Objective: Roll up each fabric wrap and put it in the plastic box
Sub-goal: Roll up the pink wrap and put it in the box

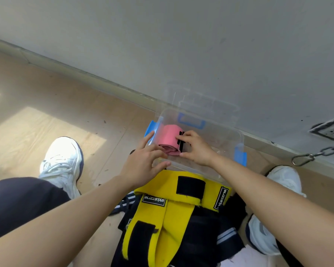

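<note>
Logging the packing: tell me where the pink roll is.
In the head view, the pink roll sits at the clear plastic box's left end, between both hands, beyond the yellow wraps.

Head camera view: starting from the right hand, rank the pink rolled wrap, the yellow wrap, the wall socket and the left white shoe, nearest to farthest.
From the right hand:
1. Pink rolled wrap, touching its fingers, in the plastic box.
2. Yellow wrap, on the floor just below the box.
3. Wall socket and left white shoe, far right and far left: too close to call.
</note>
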Tool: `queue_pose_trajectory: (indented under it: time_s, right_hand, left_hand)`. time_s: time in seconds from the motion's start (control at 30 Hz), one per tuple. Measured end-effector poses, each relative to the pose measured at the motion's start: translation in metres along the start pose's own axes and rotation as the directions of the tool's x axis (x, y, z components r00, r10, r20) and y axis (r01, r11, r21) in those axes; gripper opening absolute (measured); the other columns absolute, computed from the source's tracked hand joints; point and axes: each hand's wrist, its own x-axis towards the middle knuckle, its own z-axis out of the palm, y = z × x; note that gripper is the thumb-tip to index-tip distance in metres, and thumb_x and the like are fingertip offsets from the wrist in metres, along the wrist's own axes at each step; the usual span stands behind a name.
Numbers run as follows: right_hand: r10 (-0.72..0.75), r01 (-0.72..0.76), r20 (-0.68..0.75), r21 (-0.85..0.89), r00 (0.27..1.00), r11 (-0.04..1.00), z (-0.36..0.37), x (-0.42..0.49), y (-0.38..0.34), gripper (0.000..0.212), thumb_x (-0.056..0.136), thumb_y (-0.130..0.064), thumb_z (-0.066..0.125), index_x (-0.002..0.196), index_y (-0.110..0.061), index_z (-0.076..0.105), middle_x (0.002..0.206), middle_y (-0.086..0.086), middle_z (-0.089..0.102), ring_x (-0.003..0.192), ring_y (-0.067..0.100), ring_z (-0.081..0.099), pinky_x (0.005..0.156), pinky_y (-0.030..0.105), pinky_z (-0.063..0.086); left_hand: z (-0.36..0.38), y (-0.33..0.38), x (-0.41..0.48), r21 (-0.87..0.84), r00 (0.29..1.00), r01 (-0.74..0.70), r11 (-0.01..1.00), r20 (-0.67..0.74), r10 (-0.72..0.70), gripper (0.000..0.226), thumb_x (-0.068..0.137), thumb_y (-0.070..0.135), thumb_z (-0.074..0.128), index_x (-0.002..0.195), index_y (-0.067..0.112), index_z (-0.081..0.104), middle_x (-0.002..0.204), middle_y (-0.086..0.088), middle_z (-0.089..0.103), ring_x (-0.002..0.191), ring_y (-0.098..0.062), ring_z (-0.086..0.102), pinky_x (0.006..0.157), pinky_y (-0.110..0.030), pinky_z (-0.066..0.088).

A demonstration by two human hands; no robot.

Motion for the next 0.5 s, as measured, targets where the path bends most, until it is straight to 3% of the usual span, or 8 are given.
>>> queue_pose_trajectory:
  time_s: [0.07,0.17,0.23,0.37,0.5]
  right_hand:
    - [0.029,-0.030,-0.011,-0.012,1.000,0.999,-0.002,0.004,-0.002,0.069,0.080,-0.030,0.084,0.142,-0.017,0.055,0.133,0.007,0.049,0.121,0.022,0.050,0.106,0.030,0.040]
    - [0.187,-0.180,-0.164,0.056,0.968,0.982,0.002,0.017,-0.015,0.050,0.073,-0.049,0.085,0.103,-0.016,0.062,0.102,0.000,0.061,0.092,0.019,0.057,0.077,0.034,0.045]
    - [0.318,-0.292,-0.218,0.142,0.923,0.946,0.006,0.027,-0.021,0.051,0.070,-0.056,0.084,0.086,-0.019,0.054,0.087,-0.003,0.060,0.083,0.019,0.057,0.070,0.036,0.044]
    - [0.374,-0.316,-0.269,0.238,0.887,0.919,0.016,0.038,-0.016,0.049,0.065,-0.044,0.091,0.080,-0.019,0.051,0.079,-0.004,0.057,0.078,0.020,0.056,0.073,0.039,0.049]
    - [0.397,-0.224,-0.213,0.554,0.893,0.802,0.020,0.031,0.003,0.038,0.071,-0.016,0.091,0.084,-0.016,0.055,0.087,0.004,0.061,0.084,0.028,0.063,0.078,0.047,0.059]
  left_hand:
    - [0.001,-0.001,-0.001,-0.003,1.000,0.003,1.000,-0.003,-0.003,0.055,0.091,0.070,0.044,0.101,0.027,0.077,0.118,0.011,0.072,0.157,-0.014,0.018,0.112,-0.046,0.045]
    - [0.004,-0.003,-0.001,-0.001,1.000,-0.002,1.000,-0.023,0.002,0.052,0.092,0.070,0.045,0.099,0.029,0.076,0.114,0.012,0.073,0.157,-0.014,0.016,0.111,-0.044,0.046]
    - [0.006,-0.004,-0.001,-0.008,1.000,-0.010,1.000,-0.027,0.009,0.051,0.092,0.069,0.045,0.099,0.029,0.076,0.114,0.012,0.073,0.158,-0.014,0.015,0.112,-0.044,0.045]
    - [0.007,-0.006,-0.001,-0.008,1.000,-0.018,1.000,-0.017,0.018,0.052,0.093,0.069,0.045,0.101,0.029,0.075,0.116,0.011,0.073,0.158,-0.014,0.014,0.114,-0.045,0.043]
    - [0.007,-0.007,-0.002,-0.015,1.000,-0.017,1.000,-0.020,0.016,0.049,0.094,0.069,0.045,0.099,0.029,0.074,0.118,0.010,0.073,0.158,-0.014,0.013,0.110,-0.047,0.047]
